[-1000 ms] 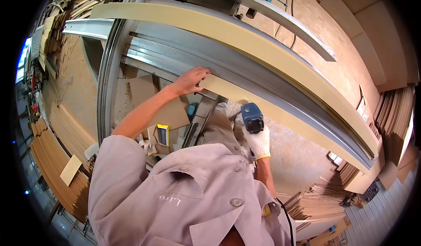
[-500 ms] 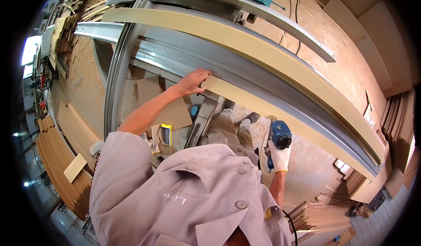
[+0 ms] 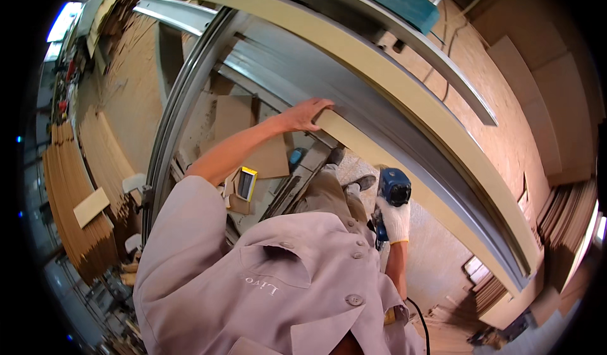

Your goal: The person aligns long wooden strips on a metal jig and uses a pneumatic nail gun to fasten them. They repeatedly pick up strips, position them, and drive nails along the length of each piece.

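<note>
My bare left hand [image 3: 305,114] is closed on the left end of a long pale board strip [image 3: 373,147], thumb toward me and fingers over the far side. A white knitted glove covers my right hand [image 3: 396,222], wrapped round a blue handheld power tool [image 3: 394,187] with a black rounded end. The tool is at the strip's near edge; its working face is hidden. Behind the near strip runs a grey metal machine bed [image 3: 329,70]. Farther back, a second long pale strip [image 3: 360,57] lies parallel.
A metal rail [image 3: 452,76] and a teal machine part [image 3: 404,7] stand beyond the strips. At left are a metal beam [image 3: 186,70] and stacked brown boards [image 3: 76,190]. Brown panels [image 3: 531,108] lean at right. A black cord [image 3: 422,320] hangs by my right arm.
The view has turned, shifting the scene. My right hand and the power tool have moved left along the near strip, closer to my left hand, which keeps its grip on the strip's end.
</note>
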Demonstrator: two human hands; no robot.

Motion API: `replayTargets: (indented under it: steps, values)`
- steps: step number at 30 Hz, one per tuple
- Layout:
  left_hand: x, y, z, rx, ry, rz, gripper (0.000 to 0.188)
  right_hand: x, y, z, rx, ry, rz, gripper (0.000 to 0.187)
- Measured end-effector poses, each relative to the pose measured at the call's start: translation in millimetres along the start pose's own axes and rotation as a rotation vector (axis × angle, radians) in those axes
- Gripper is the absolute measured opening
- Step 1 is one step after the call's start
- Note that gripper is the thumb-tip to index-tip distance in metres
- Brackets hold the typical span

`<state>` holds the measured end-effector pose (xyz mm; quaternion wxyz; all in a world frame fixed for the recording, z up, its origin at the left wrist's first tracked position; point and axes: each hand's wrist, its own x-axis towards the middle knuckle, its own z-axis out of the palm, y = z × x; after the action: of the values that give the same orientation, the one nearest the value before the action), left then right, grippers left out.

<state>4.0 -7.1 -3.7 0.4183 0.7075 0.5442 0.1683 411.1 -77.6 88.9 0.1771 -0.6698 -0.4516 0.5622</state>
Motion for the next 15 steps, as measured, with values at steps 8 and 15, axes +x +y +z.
replayTargets:
  steps: [8, 15]
  values:
    - [-1.2, -18.1, 8.0, 0.032, 0.078, 0.074, 0.078, 55.8, -89.2, 94.6, -0.107, -0.281, -0.055, 0.019]
    - [-3.1, -21.6, 11.7, 0.024, 0.133, 0.097, 0.071, 60.3, -132.9, 130.1, -0.004, -0.374, -0.044, 0.015]
